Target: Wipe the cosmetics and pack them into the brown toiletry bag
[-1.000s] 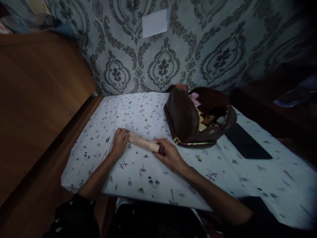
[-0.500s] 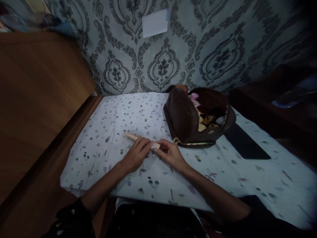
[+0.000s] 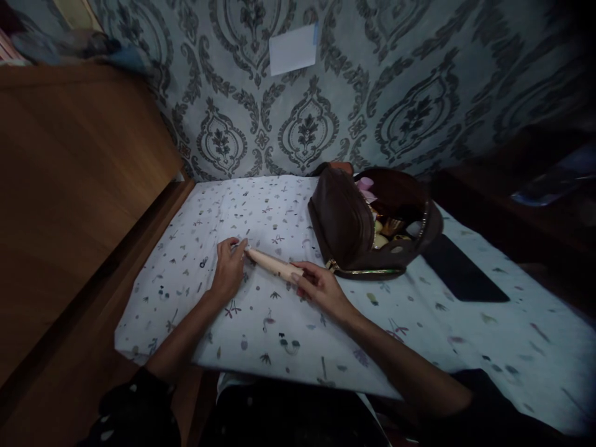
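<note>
A slim beige tube lies slantwise just above the patterned white cloth, between my hands. My right hand grips its right end, thumb below and fingers above. At its far left tip, my left hand has its thumb and index finger pinched together; whatever they hold there is too small to make out. Right of my right hand stands an open brown bag with small items inside, its gold zipper undone.
The white cloth covers the table. A black flat object lies right of the bag. A wooden cabinet stands at the left, and patterned wallpaper with a white card is behind.
My left hand has moved left along the tube, from its middle to its far tip. More of the tube now shows. My right hand remains on the right end.
</note>
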{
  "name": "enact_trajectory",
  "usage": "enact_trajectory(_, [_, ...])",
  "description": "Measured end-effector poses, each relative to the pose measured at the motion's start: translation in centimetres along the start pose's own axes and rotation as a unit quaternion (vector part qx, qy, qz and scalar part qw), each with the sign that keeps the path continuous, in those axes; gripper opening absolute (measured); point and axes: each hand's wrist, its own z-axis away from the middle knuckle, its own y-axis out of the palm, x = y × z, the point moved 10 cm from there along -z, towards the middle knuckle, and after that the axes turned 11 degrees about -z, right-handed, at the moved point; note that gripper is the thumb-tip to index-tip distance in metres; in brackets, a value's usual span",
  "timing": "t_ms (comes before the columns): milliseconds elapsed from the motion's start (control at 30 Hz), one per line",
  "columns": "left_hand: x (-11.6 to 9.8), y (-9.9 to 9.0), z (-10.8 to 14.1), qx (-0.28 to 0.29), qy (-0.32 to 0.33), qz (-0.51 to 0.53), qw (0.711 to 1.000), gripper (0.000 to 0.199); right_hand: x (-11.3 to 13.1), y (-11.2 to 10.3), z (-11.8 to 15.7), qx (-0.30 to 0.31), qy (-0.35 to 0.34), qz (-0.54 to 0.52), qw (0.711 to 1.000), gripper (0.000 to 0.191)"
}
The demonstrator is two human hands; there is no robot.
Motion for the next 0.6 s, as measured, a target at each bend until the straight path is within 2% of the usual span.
enact_trajectory(133, [-0.5, 0.6, -0.9, 0.018, -0.029, 0.030, 0.999, 0.034, -0.2, 0.3, -0.1, 0.018, 0.011, -0.017, 1.000, 0.053])
enact_trajectory(233, [-2.1, 0.7, -1.2, 0.029, -0.035, 0.086, 0.995, 0.033, -0.4, 0.5, -0.1, 0.022, 0.026, -0.059, 0.998, 0.046])
enact_trajectory(367, [-7.9, 0.0, -0.2, 0.041, 0.038, 0.154, 0.986, 0.035, -0.7, 0.6, 0.0, 0.010, 0.061, -0.145, 0.988, 0.043])
enact_trajectory(467, [-11.8, -0.5, 1.1, 0.052, 0.106, 0.158, 0.980, 0.040, -1.0, 0.6, 0.2, -0.004, 0.090, -0.211, 0.973, 0.041])
enact_trajectory(533, [-12.5, -0.7, 1.4, 0.049, 0.126, 0.143, 0.980, 0.042, -1.2, 0.7, 0.3, -0.011, 0.108, -0.241, 0.964, 0.039])
enact_trajectory(600, [-11.2, -0.8, 0.9, 0.031, 0.112, 0.133, 0.984, 0.041, -1.4, 0.9, 0.3, -0.003, 0.122, -0.262, 0.957, 0.038])
